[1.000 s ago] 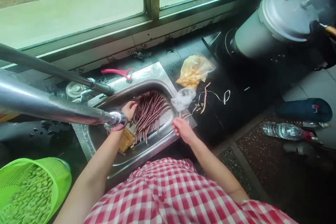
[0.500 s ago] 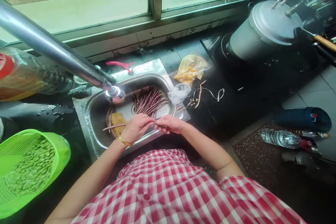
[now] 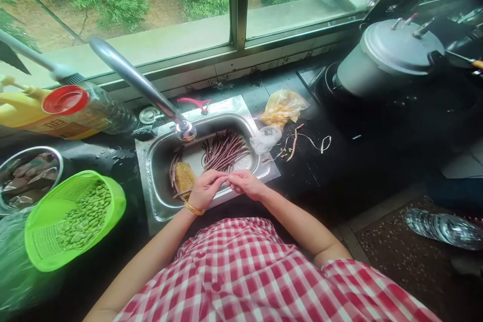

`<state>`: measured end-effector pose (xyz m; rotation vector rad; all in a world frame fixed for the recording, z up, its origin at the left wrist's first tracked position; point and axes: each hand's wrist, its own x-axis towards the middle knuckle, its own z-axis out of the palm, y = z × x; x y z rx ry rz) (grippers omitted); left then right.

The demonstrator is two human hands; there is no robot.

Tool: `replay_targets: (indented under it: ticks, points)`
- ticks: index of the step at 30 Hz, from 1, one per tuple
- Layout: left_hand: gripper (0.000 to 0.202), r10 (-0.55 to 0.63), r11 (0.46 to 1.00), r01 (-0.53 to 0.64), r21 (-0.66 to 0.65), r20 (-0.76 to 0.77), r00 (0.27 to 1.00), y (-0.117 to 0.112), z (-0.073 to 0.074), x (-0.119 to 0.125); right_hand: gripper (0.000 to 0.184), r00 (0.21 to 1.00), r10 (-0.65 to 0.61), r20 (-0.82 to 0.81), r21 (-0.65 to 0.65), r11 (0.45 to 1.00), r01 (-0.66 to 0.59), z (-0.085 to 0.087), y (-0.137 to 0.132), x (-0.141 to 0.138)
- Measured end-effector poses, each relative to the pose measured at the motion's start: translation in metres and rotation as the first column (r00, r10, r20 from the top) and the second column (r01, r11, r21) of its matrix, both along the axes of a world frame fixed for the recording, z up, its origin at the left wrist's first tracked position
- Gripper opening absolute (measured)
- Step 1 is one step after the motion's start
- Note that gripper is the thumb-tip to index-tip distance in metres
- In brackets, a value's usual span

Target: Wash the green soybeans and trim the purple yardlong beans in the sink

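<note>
My left hand (image 3: pixel 206 190) is closed around a purple long bean (image 3: pixel 181 193), whose one end sticks out to the left past the wrist. Against its fingertips, my right hand (image 3: pixel 247 184) pinches at the bean's other end, which the fingers mostly hide. Both hands are above the front rim of a steel sink (image 3: pixel 151 196). Beyond them in the sink lies a bundle of purple long beans (image 3: pixel 224 151). At the sink's left side sits a yellowish-brown sponge-like lump (image 3: pixel 184 179), with more beans curled beside it.
A faucet (image 3: pixel 143 80) reaches over the sink, and a pink peeler (image 3: pixel 193 102) rests behind it. A green basket of shelled beans (image 3: pixel 88 216) stands left. To the right are a yellow-filled bag (image 3: pixel 281 110), bean scraps (image 3: pixel 292 147) and a large pressure cooker (image 3: pixel 385 55).
The view has tilted up and shifted left, showing more window and counter. Less of the held bean sticks out on the left; my hands remain together over the sink's front.
</note>
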<state>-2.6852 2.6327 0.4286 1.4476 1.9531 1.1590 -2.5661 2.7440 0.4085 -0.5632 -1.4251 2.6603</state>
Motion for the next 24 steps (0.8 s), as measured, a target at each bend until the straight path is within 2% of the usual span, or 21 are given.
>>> replay_targets:
  ticks: [2, 3, 6, 8, 9, 11, 13, 16, 19, 21, 24]
  points:
    - [0.021, 0.164, 0.986, -0.168, -0.007, 0.262, 0.951, 0.005, -0.005, 0.004, 0.035, 0.996, -0.077, -0.04, -0.047, 0.996, 0.075, 0.0, -0.003, -0.003]
    - [0.023, 0.237, 0.968, -0.252, -0.015, 0.403, 0.884, 0.009, -0.006, 0.004, 0.035, 0.993, -0.105, -0.049, -0.067, 0.993, 0.101, -0.001, -0.004, -0.004]
    - [0.022, 0.35, 0.887, -0.456, -0.066, 0.741, 0.573, 0.02, -0.002, -0.006, 0.035, 0.99, -0.138, -0.036, -0.109, 0.985, 0.134, -0.006, -0.003, -0.002]
    - [0.017, 0.364, 0.835, -0.537, -0.118, 0.85, 0.38, 0.026, 0.004, -0.021, 0.033, 0.988, -0.151, -0.009, -0.13, 0.98, 0.149, -0.013, 0.0, 0.004]
    - [0.014, 0.371, 0.813, -0.563, -0.147, 0.877, 0.306, 0.027, 0.008, -0.029, 0.032, 0.987, -0.16, 0.002, -0.139, 0.977, 0.159, -0.017, 0.001, 0.007]
    - [0.016, 0.39, 0.773, -0.605, -0.191, 0.896, 0.214, 0.028, 0.013, -0.044, 0.032, 0.985, -0.171, 0.028, -0.145, 0.974, 0.173, -0.024, 0.002, 0.011]
    - [0.019, 0.4, 0.745, -0.634, -0.205, 0.898, 0.18, 0.027, 0.015, -0.053, 0.034, 0.988, -0.131, 0.082, -0.128, 0.982, 0.141, -0.03, -0.001, 0.012]
    - [0.022, 0.388, 0.715, -0.667, -0.209, 0.913, 0.13, 0.027, 0.013, -0.059, 0.025, 0.987, -0.023, 0.159, -0.134, 0.99, 0.044, -0.036, -0.012, 0.009]
    - [0.025, 0.375, 0.676, -0.7, -0.229, 0.925, 0.059, 0.027, 0.01, -0.063, 0.029, 0.989, 0.072, 0.129, -0.195, 0.98, -0.046, -0.04, -0.024, 0.007]
    - [0.025, 0.406, 0.664, -0.714, -0.221, 0.909, 0.096, 0.026, 0.008, -0.068, 0.032, 0.989, 0.106, 0.104, -0.202, 0.976, -0.083, -0.041, -0.029, 0.007]
    - [0.022, 0.49, 0.686, -0.698, -0.207, 0.84, 0.232, 0.019, 0.003, -0.075, 0.031, 0.991, 0.084, 0.106, -0.163, 0.984, -0.066, -0.041, -0.031, 0.007]
